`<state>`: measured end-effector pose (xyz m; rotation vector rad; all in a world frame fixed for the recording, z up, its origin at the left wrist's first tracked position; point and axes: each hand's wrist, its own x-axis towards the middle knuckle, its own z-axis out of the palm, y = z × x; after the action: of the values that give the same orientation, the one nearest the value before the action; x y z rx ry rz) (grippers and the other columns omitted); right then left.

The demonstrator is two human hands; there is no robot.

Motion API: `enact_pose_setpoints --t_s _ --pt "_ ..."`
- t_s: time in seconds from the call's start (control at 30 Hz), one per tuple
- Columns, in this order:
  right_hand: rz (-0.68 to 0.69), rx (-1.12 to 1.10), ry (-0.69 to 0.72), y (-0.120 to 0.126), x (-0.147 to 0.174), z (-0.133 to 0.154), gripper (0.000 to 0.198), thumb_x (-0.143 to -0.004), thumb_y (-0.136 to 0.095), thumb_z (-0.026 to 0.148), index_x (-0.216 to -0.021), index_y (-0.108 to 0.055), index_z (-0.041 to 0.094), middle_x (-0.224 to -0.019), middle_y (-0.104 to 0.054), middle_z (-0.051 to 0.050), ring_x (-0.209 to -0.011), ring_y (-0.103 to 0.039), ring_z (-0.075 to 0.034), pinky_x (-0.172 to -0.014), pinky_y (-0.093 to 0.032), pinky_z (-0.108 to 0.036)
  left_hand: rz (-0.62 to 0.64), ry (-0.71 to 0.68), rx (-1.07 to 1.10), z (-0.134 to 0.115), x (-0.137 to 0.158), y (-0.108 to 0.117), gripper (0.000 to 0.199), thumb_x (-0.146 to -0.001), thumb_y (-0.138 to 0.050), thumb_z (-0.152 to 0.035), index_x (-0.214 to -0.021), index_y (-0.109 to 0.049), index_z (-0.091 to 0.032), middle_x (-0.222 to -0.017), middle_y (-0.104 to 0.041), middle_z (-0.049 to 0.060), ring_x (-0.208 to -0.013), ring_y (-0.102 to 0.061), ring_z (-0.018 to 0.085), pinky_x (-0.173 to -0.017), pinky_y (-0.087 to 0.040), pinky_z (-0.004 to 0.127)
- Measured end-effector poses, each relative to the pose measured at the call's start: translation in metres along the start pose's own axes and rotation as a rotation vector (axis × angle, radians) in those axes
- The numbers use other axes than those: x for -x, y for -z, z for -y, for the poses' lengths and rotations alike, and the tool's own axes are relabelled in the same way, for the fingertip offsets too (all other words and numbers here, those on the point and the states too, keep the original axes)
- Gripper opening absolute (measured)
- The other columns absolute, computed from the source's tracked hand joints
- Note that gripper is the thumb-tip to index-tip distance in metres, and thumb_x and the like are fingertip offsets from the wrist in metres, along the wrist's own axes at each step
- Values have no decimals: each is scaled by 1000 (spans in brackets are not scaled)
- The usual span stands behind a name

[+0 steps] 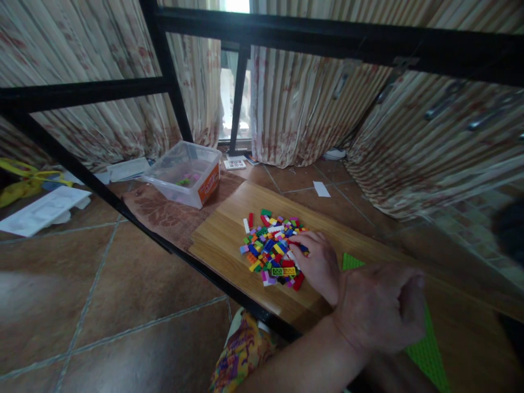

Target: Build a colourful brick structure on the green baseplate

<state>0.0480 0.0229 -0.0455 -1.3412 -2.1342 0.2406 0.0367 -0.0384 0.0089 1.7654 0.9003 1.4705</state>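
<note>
A heap of small toy building bricks (pixel 268 245) in many colours lies on the wooden tabletop (pixel 229 218). My right hand (pixel 317 262) reaches into the heap's right side, thumb and forefinger apart and touching bricks. My left forearm crosses in front of it. Above a bright green studded baseplate (pixel 429 349), my left hand (pixel 382 305) is closed with its fingers curled inward; whatever it may hold is hidden. Both hands and the left forearm cover much of the baseplate. A lime-and-yellow brick piece (pixel 283 271) rests at the heap's near edge.
A clear plastic bin (pixel 180 174) with a few pieces inside stands beyond the table's left end, on a brown mat (pixel 164 210). Black metal bars (pixel 176 98) frame the view. White packaging (pixel 45 210) lies on the tiled floor, and curtains (pixel 303 109) hang behind.
</note>
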Motion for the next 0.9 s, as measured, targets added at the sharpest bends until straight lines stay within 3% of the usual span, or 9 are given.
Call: enact_pose_setpoints --t_s 0.23,0.57,0.77,0.9 --pt "32 -105 122 -11 -3 22 16 -88 -55 20 -93 -70 23 -95 -69 -5 -92 -57 -22 -85 -43 -39 -16 -3 7 -2 -2 5 22 -90 -43 -19 -98 -64 -18 -84 -73 5 -75 -69 16 -69 -58 27" --pt "250 -22 341 -44 -24 62 15 -86 -60 23 -100 -67 23 -105 -64 -6 -102 -51 -24 -89 -40 -42 -112 39 47 -4 -9 23 23 -91 -43 -20 -97 -65 -21 -87 -73 5 -80 -70 17 -72 -59 28" --pt "346 67 397 -58 -31 66 9 -82 -63 17 -89 -68 21 -98 -64 -7 -101 -50 -25 -85 -40 -42 -169 45 48 2 -15 30 24 -93 -42 -21 -99 -65 -18 -85 -72 6 -76 -69 16 -70 -58 28" --pt "284 -139 307 -51 -30 67 8 -84 -63 18 -87 -68 23 -95 -66 -5 -99 -53 -23 -89 -42 -41 -189 27 62 2 -15 30 25 -92 -41 -20 -99 -65 -18 -85 -72 6 -76 -68 15 -71 -58 27"
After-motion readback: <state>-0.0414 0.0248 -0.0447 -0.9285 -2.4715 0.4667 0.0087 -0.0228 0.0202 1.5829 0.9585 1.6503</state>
